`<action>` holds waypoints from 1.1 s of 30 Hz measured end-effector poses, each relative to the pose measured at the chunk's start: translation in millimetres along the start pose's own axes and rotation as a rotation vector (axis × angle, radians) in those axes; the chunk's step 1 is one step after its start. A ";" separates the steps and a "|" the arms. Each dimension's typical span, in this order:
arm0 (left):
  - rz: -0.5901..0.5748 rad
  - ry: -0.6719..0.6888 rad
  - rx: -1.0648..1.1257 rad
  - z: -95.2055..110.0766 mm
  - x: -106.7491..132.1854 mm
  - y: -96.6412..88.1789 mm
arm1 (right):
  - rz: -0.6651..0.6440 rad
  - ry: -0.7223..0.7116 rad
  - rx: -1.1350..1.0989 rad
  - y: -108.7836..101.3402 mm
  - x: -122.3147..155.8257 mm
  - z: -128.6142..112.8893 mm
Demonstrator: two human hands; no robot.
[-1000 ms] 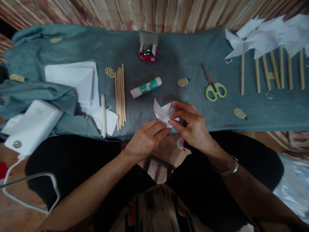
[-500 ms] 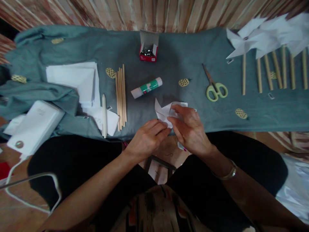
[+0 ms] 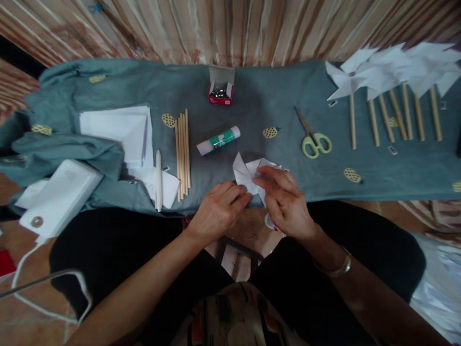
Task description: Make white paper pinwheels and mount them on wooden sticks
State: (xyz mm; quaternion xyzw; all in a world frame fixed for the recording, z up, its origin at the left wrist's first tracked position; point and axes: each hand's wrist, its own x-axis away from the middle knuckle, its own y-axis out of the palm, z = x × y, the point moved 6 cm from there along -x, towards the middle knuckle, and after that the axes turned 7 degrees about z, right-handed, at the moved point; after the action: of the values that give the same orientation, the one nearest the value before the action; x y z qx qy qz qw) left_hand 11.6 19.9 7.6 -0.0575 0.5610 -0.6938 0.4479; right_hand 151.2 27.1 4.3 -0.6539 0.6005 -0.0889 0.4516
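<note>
A white paper pinwheel (image 3: 243, 174) with folded blades is held between my two hands at the table's near edge. My left hand (image 3: 220, 206) pinches its lower left side, thumb and fingers closed together. From the right, my right hand (image 3: 286, 199) has its fingertips closed on the pinwheel near its middle; those fingers hide part of the blades. Just beyond lies a glue stick (image 3: 219, 139) with a green label. Left of it are several wooden sticks (image 3: 183, 154) side by side.
Scissors (image 3: 314, 139) with green handles lie right of my hands. An open red box (image 3: 221, 96) of small metal pieces stands at the back. Finished pinwheels (image 3: 351, 79) lie far right. White paper sheets (image 3: 111, 122), a white pen-like rod (image 3: 159, 180) and a power bank (image 3: 61, 197) are left.
My right fingers have shifted on the pinwheel, and its right-hand blades show differently now. My left hand keeps its grip. The whole view has tilted slightly upward.
</note>
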 end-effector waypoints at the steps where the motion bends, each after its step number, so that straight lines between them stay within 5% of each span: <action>1: 0.001 -0.003 0.001 -1.3 -0.3 -1.0 | 0.019 0.026 -0.012 -4.1 -1.3 3.0; 10: 0.011 -0.041 0.027 -4.5 -4.8 -4.9 | 0.049 0.201 0.045 -16.1 -10.3 27.6; 20: 0.092 -0.078 -0.072 -30.5 -4.3 -20.0 | -0.086 0.238 -0.002 -22.3 -8.2 18.2; 33: -0.062 -0.012 -0.038 -2.9 -5.6 -0.8 | -0.138 0.530 -0.274 -15.8 -1.0 38.3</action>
State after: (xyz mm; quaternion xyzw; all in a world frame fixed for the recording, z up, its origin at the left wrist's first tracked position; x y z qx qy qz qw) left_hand 12.8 25.8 9.6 -0.0875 0.5695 -0.6961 0.4282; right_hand 187.3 44.4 -6.4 -0.7020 0.6578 -0.2051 0.1800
